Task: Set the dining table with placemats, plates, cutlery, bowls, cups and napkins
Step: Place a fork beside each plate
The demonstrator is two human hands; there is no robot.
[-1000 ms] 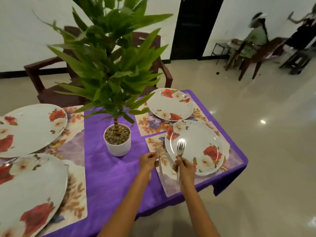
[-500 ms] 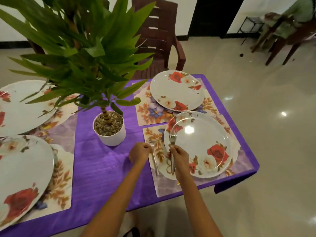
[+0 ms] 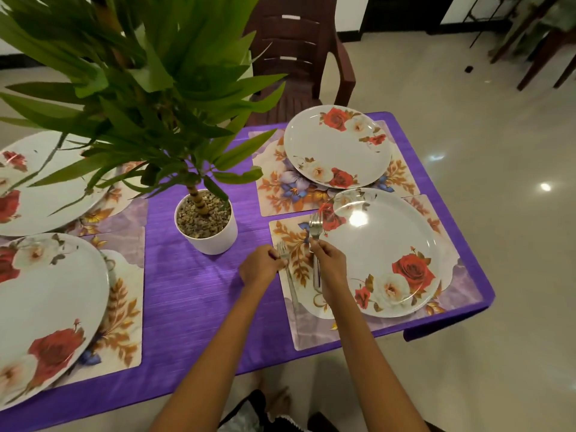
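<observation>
Left hand (image 3: pixel 260 265) pinches a fork (image 3: pixel 288 275) lying on the placemat (image 3: pixel 286 232), squaring it beside the plate (image 3: pixel 378 251); right hand (image 3: pixel 330 265) grips spare forks (image 3: pixel 315 232) (held ready for later settings).

Dim room, plate (image 3: pixel 358 219) glare, fisheye edges

A leafy green plant (image 3: pixel 131 88) in a white pebble-filled pot (image 3: pixel 207 227) stands mid-table on the purple tablecloth (image 3: pixel 193 291); a dark brown plastic chair (image 3: pixel 299 54) sits at the table's far edge
</observation>
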